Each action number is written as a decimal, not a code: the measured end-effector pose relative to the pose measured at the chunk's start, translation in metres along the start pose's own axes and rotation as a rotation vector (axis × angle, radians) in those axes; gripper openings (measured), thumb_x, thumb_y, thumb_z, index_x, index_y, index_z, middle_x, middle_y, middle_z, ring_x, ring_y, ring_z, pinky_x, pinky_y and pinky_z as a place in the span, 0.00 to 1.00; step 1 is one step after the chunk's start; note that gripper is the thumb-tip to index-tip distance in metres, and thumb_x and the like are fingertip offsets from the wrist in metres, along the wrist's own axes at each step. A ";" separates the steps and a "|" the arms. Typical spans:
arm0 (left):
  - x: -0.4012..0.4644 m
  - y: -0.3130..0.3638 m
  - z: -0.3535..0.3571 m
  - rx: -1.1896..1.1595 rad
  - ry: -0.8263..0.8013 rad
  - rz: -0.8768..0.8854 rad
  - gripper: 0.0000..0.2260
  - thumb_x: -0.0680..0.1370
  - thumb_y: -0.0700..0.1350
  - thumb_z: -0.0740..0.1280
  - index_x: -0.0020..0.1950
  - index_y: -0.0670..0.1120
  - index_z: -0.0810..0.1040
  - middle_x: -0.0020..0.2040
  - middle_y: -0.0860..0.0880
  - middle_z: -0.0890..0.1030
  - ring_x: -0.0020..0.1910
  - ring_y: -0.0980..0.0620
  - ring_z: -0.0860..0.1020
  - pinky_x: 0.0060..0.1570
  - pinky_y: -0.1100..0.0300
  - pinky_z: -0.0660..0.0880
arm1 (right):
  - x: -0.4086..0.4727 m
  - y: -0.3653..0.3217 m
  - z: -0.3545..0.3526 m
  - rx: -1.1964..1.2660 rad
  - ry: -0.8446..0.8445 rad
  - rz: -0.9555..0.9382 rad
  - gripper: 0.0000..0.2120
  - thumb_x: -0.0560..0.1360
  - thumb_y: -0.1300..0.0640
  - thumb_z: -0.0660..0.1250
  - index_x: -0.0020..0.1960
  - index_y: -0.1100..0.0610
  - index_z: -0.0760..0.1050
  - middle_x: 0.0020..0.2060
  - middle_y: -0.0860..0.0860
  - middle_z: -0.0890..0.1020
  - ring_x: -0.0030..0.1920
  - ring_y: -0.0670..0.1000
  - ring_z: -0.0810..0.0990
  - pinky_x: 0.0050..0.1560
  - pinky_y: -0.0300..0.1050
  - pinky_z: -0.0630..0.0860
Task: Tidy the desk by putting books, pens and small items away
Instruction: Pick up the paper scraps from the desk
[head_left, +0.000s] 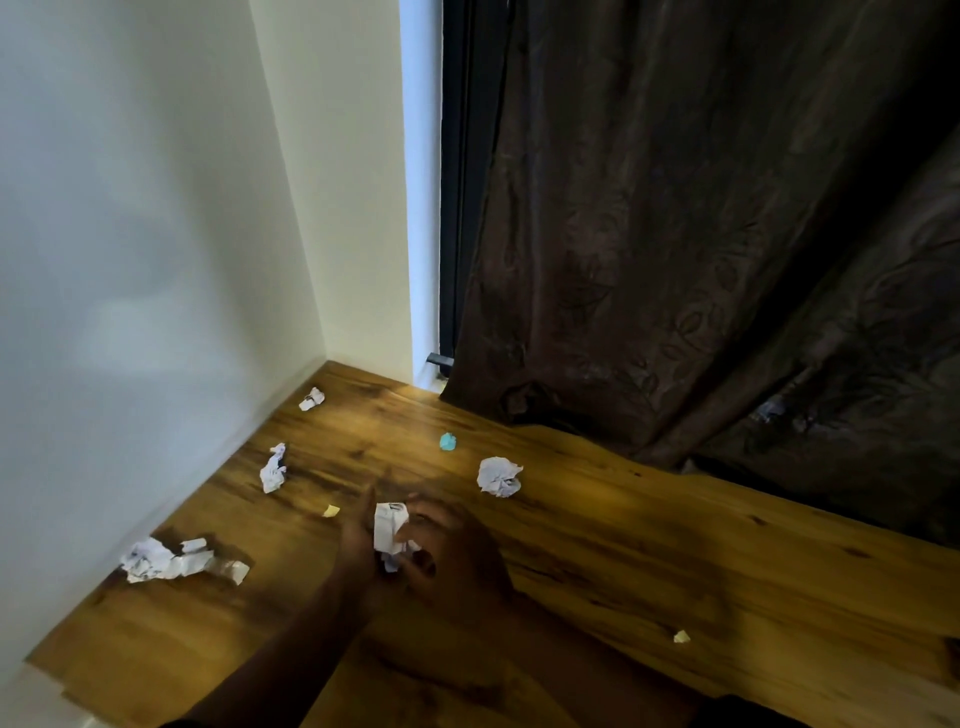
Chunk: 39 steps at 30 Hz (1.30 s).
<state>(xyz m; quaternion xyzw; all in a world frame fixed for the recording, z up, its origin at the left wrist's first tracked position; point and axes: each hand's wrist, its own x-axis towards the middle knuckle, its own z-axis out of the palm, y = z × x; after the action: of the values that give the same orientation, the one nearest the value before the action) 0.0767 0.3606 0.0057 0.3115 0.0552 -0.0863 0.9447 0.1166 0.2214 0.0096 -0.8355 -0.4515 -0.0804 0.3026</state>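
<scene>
Both my hands meet over the middle of the wooden desk (649, 545) around one crumpled white paper (388, 527). My left hand (358, 540) lies against its left side with the fingers up. My right hand (457, 556) curls round it from the right and pinches it. More crumpled white papers lie around: a ball (498, 476) to the upper right, a twisted piece (273, 469) to the left, a small one (312, 399) near the far corner, and a larger flattened wad (171, 560) by the wall.
A small teal scrap (448, 441) and two tiny yellowish scraps (331, 511) (681, 636) lie on the desk. A white wall (130, 260) runs along the left edge. A dark brown curtain (701, 234) hangs over the desk's far right side.
</scene>
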 end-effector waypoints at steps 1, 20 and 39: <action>0.004 0.003 0.001 -0.014 0.043 -0.069 0.32 0.78 0.65 0.61 0.58 0.36 0.83 0.47 0.38 0.85 0.43 0.43 0.85 0.43 0.55 0.81 | 0.001 0.001 0.000 -0.040 0.006 -0.017 0.11 0.74 0.47 0.68 0.52 0.51 0.83 0.64 0.48 0.79 0.67 0.51 0.74 0.62 0.48 0.75; 0.013 0.003 0.015 0.051 0.496 -0.067 0.15 0.71 0.49 0.72 0.53 0.42 0.78 0.47 0.42 0.82 0.45 0.44 0.83 0.44 0.49 0.84 | 0.029 0.109 -0.021 -0.206 -0.279 0.611 0.21 0.81 0.53 0.64 0.74 0.45 0.70 0.76 0.51 0.66 0.73 0.55 0.66 0.72 0.50 0.67; 0.001 -0.010 0.018 -0.192 0.263 -0.105 0.33 0.79 0.68 0.59 0.60 0.38 0.76 0.47 0.40 0.83 0.41 0.45 0.84 0.36 0.57 0.83 | -0.017 -0.005 -0.008 -0.025 0.046 0.187 0.17 0.78 0.43 0.64 0.64 0.46 0.79 0.65 0.45 0.80 0.68 0.47 0.74 0.68 0.45 0.71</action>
<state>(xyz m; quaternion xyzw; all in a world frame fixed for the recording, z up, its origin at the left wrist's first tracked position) 0.0761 0.3414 0.0142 0.2250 0.2026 -0.0883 0.9490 0.1037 0.2062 0.0114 -0.8756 -0.3635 -0.0766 0.3088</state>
